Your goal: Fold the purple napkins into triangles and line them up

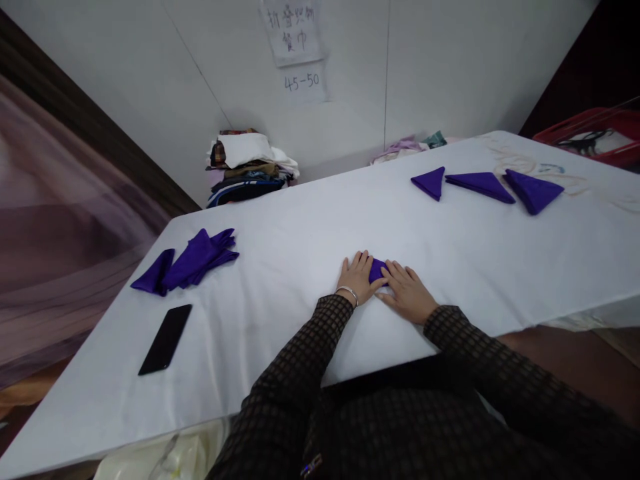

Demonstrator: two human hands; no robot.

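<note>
A small folded purple napkin [378,272] lies on the white-covered table [310,233] in front of me, mostly hidden under both hands. My left hand [359,275] presses flat on its left part, fingers stretched out and a silver bangle at the wrist. On its right part rests my right hand [407,291], palm down with the fingers extended. The two thumbs come close together at the near edge of the cloth. Only the purple middle strip shows between the hands.
Loose purple napkins [200,261] lie heaped at the left, above a black phone [165,339]. Several folded purple triangles [479,185] sit at the far right. Behind the table is a stack of clothes [253,167]; a red basket [590,123] stands beyond the right end.
</note>
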